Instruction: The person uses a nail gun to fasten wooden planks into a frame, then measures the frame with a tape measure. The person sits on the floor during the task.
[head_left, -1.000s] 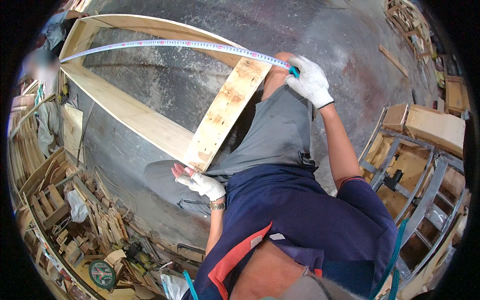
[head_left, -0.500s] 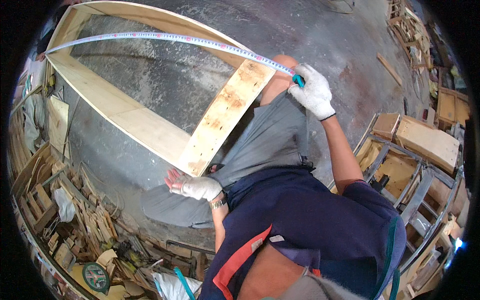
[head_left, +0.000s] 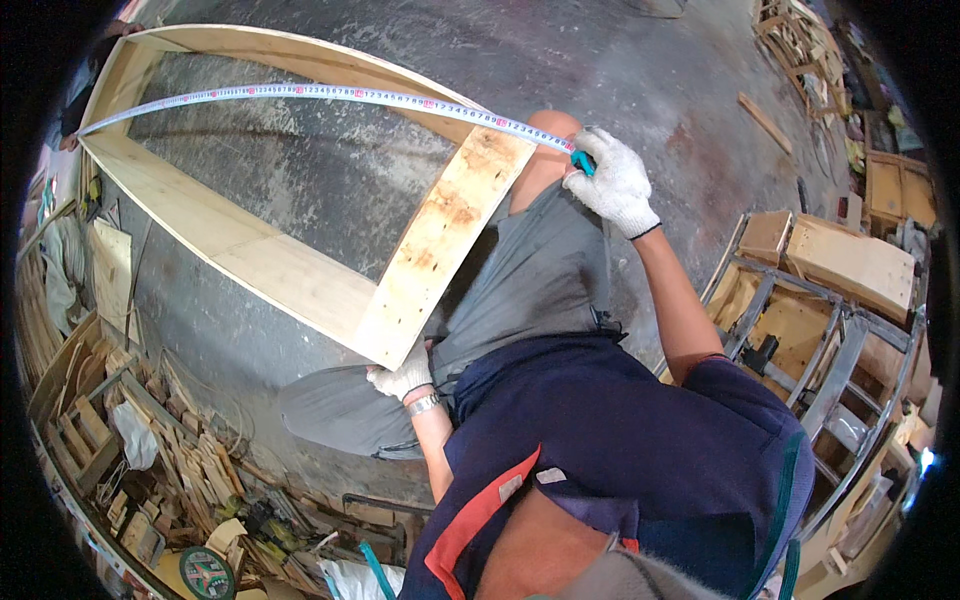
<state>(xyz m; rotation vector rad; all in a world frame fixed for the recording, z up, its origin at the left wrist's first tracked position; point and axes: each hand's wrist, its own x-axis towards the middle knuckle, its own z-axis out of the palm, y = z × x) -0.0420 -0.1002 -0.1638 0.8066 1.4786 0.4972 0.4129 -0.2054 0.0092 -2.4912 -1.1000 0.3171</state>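
Wooden frame (head_left: 447, 245), tape measure (head_left: 330, 92) across, wood scraps (head_left: 200, 455) nearby

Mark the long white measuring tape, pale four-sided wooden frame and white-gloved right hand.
Long white measuring tape (head_left: 330, 92): head view, middle of blade.
Pale four-sided wooden frame (head_left: 447, 240): head view, near end board.
White-gloved right hand (head_left: 613, 184): head view, back of the hand.

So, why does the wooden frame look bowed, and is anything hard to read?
Head view: fisheye distortion likely exaggerates the curve of the wooden frame, and corners go black; bluish-white glare at the right edge; marks on the tape measure look clear near the right hand but grow too small to read toward the far end.
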